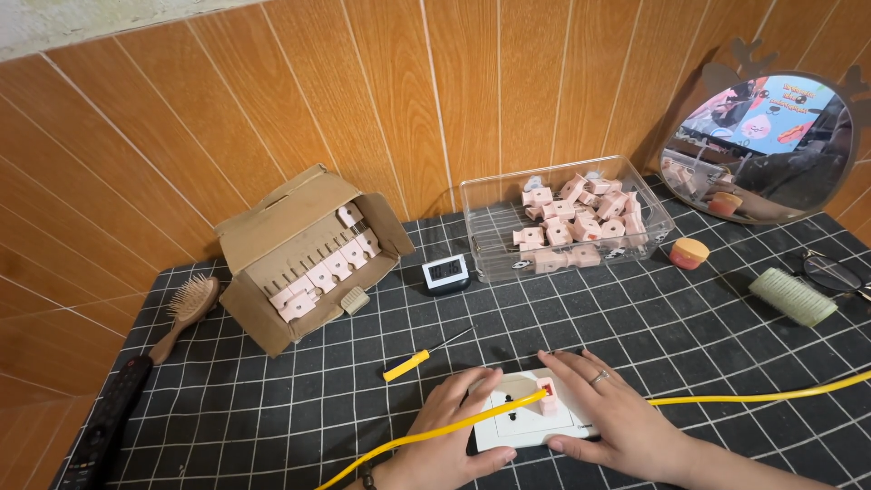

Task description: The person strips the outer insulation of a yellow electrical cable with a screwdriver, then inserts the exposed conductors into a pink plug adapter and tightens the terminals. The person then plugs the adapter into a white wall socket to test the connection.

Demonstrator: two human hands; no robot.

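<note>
Both hands wrap the white socket plate [526, 413] at the bench's near edge, left hand [445, 445] and right hand [612, 417] covering its sides, wrists cut off by the frame. A yellow cable [454, 426] crosses it to a small pink part [548, 397]. Farther back lies a yellow screwdriver [408, 364].

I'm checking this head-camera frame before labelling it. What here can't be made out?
- White socket plate: the left hand and right hand cover both its ends.
- Yellow cable: both ends run off the frame's edges.
- Remote control: lower end cut off by the bottom edge.
- Pink parts in the clear plastic box: too small to tell their kind.
- Round mirror: reflection blurred.
</note>
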